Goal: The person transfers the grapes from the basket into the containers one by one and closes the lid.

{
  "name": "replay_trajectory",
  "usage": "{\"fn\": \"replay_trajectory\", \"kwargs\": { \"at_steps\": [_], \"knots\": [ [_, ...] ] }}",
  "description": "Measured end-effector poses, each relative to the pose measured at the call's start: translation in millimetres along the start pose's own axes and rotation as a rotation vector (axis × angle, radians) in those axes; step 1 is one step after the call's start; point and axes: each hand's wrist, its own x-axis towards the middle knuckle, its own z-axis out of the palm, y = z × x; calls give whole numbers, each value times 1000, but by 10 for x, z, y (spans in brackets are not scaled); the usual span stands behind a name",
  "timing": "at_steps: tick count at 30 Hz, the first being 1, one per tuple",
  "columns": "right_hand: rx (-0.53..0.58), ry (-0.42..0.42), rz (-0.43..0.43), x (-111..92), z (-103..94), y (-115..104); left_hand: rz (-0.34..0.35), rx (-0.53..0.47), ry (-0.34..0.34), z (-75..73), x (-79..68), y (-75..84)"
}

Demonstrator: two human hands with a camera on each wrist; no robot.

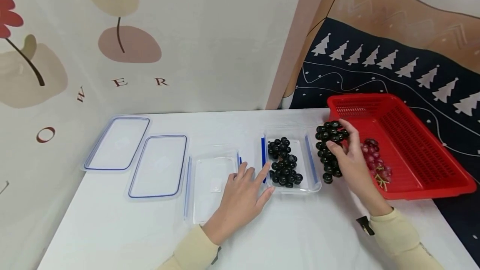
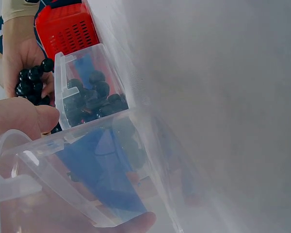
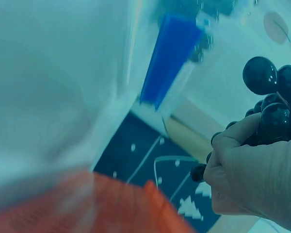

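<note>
My right hand (image 1: pixel 354 166) grips a bunch of black grapes (image 1: pixel 327 159), raised between the clear box and the red basket. In the right wrist view the thumb and fingers curl round these grapes (image 3: pixel 275 119). More black grapes (image 1: pixel 286 166) lie in the clear plastic box (image 1: pixel 314 180) with blue side clips. My left hand (image 1: pixel 240 197) has its fingers spread and relaxed, reaching from above the second clear box (image 1: pixel 204 178) to the left side of the grape box. In the left wrist view its thumb (image 2: pixel 48 118) is close to the grape box (image 2: pixel 62 87); whether it touches is unclear.
At the right stands a red plastic basket (image 1: pixel 412 149) with a bunch of red grapes (image 1: pixel 375 159) inside. Two clear lids with blue seals lie at the left, one farther back (image 1: pixel 118 145), one nearer (image 1: pixel 158 168). A printed wall covering (image 1: pixel 210 53) rises behind the white table (image 1: pixel 292 236).
</note>
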Motion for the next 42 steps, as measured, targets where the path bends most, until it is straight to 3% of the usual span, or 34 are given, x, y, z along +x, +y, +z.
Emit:
{"fn": "replay_trajectory", "kwargs": {
  "at_steps": [6,15,28,32,42],
  "knots": [
    [-3,-25,5,9,270,52,-9,0,-9,1,-4,2],
    [-103,-43,-48,-13,353,166,7,26,-9,-34,-7,-1],
    [-450,-94,-264,51,526,261,7,30,-4,-22,-13,4],
    [-545,-124,-221,94,533,278,10,28,-5,-15,-9,12],
    [-656,-290,-26,225,468,272,16,32,8,-11,-10,-4]
  ]
}}
